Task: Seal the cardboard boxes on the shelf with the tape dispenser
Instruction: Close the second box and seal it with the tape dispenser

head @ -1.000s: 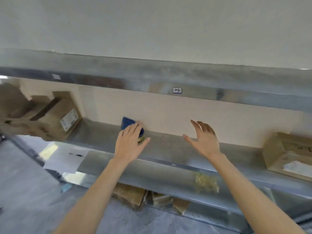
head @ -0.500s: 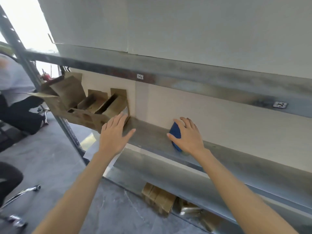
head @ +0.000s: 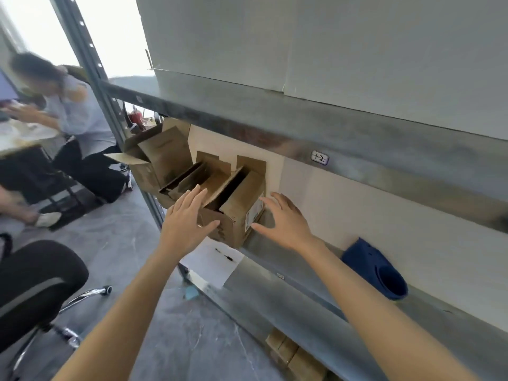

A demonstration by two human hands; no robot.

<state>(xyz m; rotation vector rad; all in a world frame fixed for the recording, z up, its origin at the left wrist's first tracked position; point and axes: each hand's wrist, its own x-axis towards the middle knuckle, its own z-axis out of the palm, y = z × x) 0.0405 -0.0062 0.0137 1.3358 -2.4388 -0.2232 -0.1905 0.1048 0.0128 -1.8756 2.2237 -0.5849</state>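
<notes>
1. A cardboard box point(head: 232, 218), flaps up, sits at the left end of the metal shelf point(head: 275, 298), with other open boxes point(head: 162, 160) further left.
2. The left hand point(head: 187, 215) is released, fingers spread, at the box's near left flap; I cannot tell if it touches.
3. The right hand point(head: 283, 221) is released, fingers spread, just beside the box's labelled right side.
4. The blue tape dispenser point(head: 376, 270) lies on the shelf to the right, apart from both hands.

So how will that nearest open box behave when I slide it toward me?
Likely light: nothing shows inside the nearest box, so it should slide easily on the metal shelf. Its open flaps look loose and may flop. Its corner seems to overhang the front edge, so it could tip.
</notes>
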